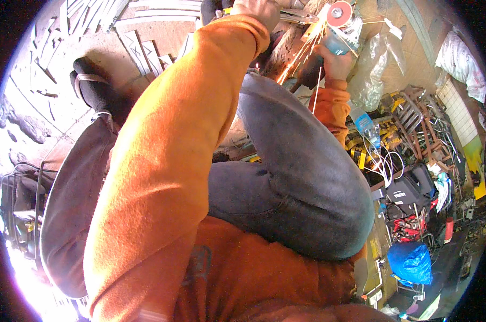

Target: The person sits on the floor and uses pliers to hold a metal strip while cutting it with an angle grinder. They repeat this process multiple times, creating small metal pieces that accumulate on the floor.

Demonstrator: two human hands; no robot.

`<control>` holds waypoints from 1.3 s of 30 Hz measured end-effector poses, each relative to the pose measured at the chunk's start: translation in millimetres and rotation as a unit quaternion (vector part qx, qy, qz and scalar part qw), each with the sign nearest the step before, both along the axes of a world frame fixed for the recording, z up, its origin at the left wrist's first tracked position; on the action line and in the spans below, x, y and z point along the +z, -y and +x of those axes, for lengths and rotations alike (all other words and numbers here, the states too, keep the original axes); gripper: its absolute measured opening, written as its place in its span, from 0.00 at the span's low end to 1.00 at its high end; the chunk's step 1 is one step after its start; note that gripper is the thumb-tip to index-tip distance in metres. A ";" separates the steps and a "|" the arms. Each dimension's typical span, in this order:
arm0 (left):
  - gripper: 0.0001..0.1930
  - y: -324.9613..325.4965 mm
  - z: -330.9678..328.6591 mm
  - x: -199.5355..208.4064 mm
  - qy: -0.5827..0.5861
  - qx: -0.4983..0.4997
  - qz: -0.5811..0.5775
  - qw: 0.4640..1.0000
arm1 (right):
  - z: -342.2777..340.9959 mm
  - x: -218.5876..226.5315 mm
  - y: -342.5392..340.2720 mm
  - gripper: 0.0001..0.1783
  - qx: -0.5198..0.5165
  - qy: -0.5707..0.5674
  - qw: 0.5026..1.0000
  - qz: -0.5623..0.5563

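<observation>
My right hand (pixel 336 63) is closed round the teal body of an angle grinder (pixel 338 43) at the upper right. Its round red disc (pixel 339 14) faces up, and bright sparks (pixel 303 53) stream down and left from beside it. At the top edge, my left hand (pixel 258 12) is bent closed, its fingers partly cut off by the picture; what it holds I cannot make out. Thin metal pieces (pixel 299 17) lie between that hand and the disc. A rough brown wooden piece (pixel 286 51) lies below them, close to the sparks.
Pale cut strips (pixel 87 16) are strewn at the upper left, near my sandalled foot (pixel 90 80). To the right lie clear plastic (pixel 380 70), a water bottle (pixel 365 124), a white cable (pixel 385 166), heaped metal parts (pixel 414 121) and a blue bag (pixel 410 263).
</observation>
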State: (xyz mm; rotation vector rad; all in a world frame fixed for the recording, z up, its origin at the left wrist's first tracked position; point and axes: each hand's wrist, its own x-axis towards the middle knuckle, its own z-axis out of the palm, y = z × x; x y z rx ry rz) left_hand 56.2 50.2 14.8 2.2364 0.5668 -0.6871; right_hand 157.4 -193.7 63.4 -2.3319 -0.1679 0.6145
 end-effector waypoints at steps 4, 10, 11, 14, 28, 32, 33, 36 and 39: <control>0.16 0.6 2.7 -3.9 0.009 0.015 0.010 1.000 | 2.4 1.0 3.5 0.29 -0.005 -0.017 0.998 -0.056; 0.16 -1.4 3.8 -4.8 -0.010 -0.013 -0.010 1.000 | -7.0 -0.6 12.3 0.30 -0.034 -0.003 0.993 -0.109; 0.16 -1.4 4.3 -3.9 -0.015 -0.027 -0.008 1.000 | -8.7 -0.1 11.3 0.30 -0.027 0.001 0.997 -0.076; 0.17 -1.1 4.7 -1.4 -0.022 0.045 -0.009 0.999 | -12.0 2.1 2.8 0.28 -0.016 0.002 1.000 -0.018; 0.15 0.3 1.2 -2.3 0.040 -0.006 0.011 0.999 | -19.3 3.1 11.7 0.27 -0.030 -0.012 0.999 -0.043; 0.16 -0.1 5.7 -3.3 -0.013 -0.013 0.002 1.000 | -18.0 11.1 9.8 0.30 0.025 0.004 0.993 -0.118; 0.16 0.1 5.5 -3.5 -0.011 -0.013 0.005 1.000 | -21.3 13.4 9.5 0.30 0.024 0.019 0.992 -0.123; 0.16 0.7 5.6 -4.4 -0.001 -0.011 0.005 1.000 | -24.0 15.0 6.6 0.32 -0.002 -0.004 0.996 -0.094; 0.16 1.9 4.6 -5.7 0.009 -0.007 0.005 1.000 | -22.9 12.2 7.1 0.34 -0.015 -0.037 0.995 -0.093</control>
